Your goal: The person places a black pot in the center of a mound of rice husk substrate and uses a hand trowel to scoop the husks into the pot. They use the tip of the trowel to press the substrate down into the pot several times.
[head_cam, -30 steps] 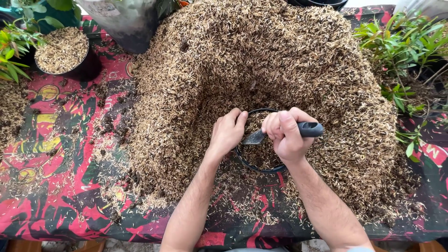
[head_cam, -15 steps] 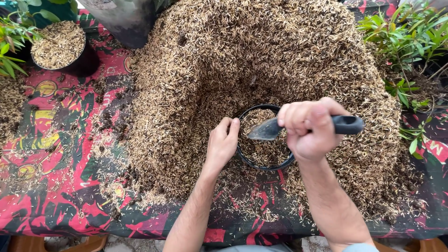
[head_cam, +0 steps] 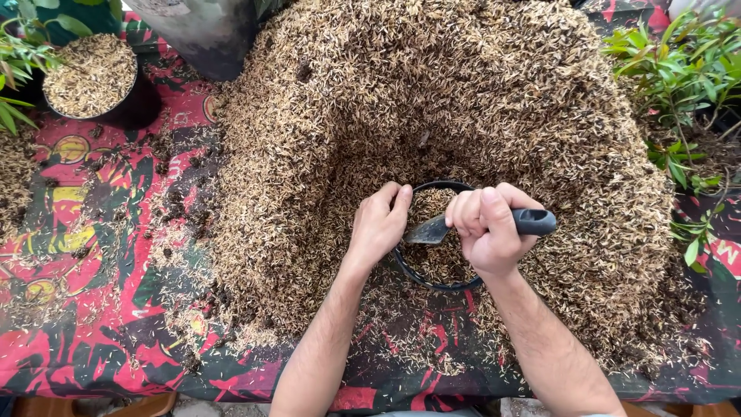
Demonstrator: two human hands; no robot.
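Note:
A big heap of dry rice husk [head_cam: 463,100] covers the table's middle. At its near edge stands a small black pot [head_cam: 432,283], partly filled with husk. My left hand [head_cam: 378,224] grips the pot's left rim. My right hand [head_cam: 486,228] is closed on the black handle of a small trowel [head_cam: 532,222]; its metal blade [head_cam: 428,230] points left over the pot's mouth, just beside my left fingers.
A red patterned cloth [head_cam: 69,309] covers the table, strewn with husk. Another black pot [head_cam: 93,77] full of husk sits at the far left. Green plants [head_cam: 679,69] stand at the right edge and far-left corner. A grey container [head_cam: 201,31] stands at the back.
My right hand has swung the trowel from above the pot's right side back left, blade over the pot's mouth. My left hand stays on the rim. The view has shifted slightly.

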